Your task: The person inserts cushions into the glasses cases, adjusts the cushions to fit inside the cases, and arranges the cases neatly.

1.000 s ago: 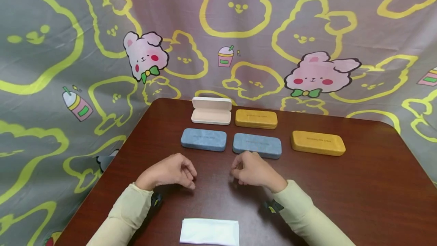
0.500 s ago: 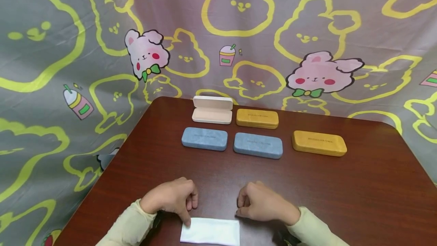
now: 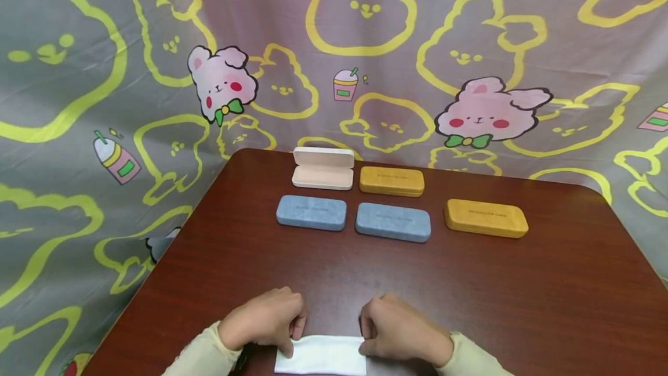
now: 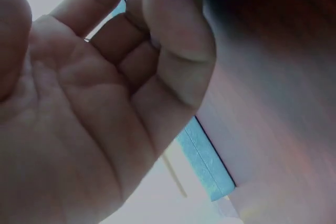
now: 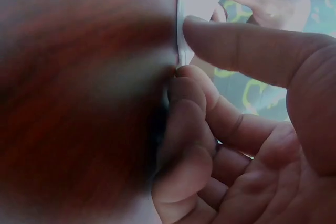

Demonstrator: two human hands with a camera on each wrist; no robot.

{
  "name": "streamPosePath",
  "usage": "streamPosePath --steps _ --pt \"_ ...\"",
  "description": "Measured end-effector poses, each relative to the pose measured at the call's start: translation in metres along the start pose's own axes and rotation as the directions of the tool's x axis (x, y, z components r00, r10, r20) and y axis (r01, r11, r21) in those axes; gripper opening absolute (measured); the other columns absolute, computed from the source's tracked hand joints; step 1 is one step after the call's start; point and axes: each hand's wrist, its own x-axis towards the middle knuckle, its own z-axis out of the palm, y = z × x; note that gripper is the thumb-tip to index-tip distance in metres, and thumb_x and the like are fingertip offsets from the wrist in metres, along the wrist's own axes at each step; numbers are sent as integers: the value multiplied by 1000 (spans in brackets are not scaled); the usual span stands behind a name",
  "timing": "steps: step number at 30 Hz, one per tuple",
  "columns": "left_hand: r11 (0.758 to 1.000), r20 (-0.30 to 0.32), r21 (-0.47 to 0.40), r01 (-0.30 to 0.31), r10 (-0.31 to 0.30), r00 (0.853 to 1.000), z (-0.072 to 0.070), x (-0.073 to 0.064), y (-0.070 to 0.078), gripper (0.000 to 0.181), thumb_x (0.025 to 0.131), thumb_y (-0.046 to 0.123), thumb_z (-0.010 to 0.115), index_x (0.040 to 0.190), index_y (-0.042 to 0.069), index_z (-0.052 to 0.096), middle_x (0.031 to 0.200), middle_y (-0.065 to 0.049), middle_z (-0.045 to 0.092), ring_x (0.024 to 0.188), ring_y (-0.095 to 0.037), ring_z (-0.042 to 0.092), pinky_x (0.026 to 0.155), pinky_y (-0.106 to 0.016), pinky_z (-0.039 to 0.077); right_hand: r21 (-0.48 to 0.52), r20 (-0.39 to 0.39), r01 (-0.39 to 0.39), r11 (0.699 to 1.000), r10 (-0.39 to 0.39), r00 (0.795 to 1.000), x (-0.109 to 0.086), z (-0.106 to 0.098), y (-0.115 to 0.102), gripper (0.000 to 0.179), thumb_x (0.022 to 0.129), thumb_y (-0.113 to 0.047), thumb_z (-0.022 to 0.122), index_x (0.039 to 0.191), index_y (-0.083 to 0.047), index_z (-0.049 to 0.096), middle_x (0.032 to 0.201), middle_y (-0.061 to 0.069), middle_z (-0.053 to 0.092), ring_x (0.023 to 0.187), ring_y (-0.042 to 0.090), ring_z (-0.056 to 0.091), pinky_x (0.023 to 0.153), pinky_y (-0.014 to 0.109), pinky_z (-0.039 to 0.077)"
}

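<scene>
A folded white cloth [image 3: 323,355] lies flat on the table near its front edge in the head view. My left hand [image 3: 266,318] grips its left end, thumb on the cloth and the other fingers curled. At the right end, my right hand [image 3: 402,329] grips the upper corner with its thumb and index finger. In the right wrist view the thumb [image 5: 231,45] lies on the cloth, with the index fingertip by its edge. The left wrist view shows the curled left fingers [image 4: 173,40]; the cloth contact is not clear there.
Across the table [image 3: 522,295] lie two blue glasses cases [image 3: 311,213] [image 3: 393,223] and two yellow glasses cases [image 3: 392,181] [image 3: 486,218], all closed. An open white glasses case [image 3: 323,170] stands at the back. A patterned curtain [image 3: 376,28] hangs behind.
Both hands have come back from near the blue cases down to the cloth. The left thumb reached it first, and now the right thumb is on it too.
</scene>
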Motion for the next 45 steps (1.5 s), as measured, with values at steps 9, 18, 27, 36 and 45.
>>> streamPosePath --steps 9,18,27,36,45 --pt "998 9 -64 2 -2 1000 -1 -2 -2 38 56 -1 88 58 23 58 53 18 47 51 0 43 47 -19 38 28 -35 5 1000 -4 999 -2 5 -2 27 72 -10 82 72 -25 59 58 -20 47 54 -3 45 50 19 40" --pt "990 -9 -140 -27 26 1000 -1 -3 -7 33 59 0 85 60 23 62 53 20 46 51 2 43 46 -18 38 234 -41 44 971 -36 999 -1 4 3 28 73 -1 74 68 -24 59 60 -19 50 53 -3 45 48 18 38" --pt "843 -17 -535 -53 52 999 -13 1 -29 19 75 0 80 73 16 69 65 10 61 57 0 48 50 -18 39 543 -140 77 836 0 990 6 -7 14 16 76 4 71 73 -8 61 60 -9 56 53 1 48 47 18 39" --pt "734 -122 -677 -54 -39 992 -28 10 -37 7 85 1 77 89 3 72 80 -2 69 67 -10 59 54 -22 47 617 -275 59 785 144 951 16 -25 18 13 79 2 75 89 3 67 73 4 64 62 10 58 55 21 46" --pt "690 -241 -723 -22 -222 945 -46 23 -40 7 87 3 76 93 0 74 80 -8 68 70 -20 61 62 -34 53 678 -334 54 733 243 911 33 -44 16 15 81 4 74 96 8 70 76 10 66 63 15 62 59 29 53"
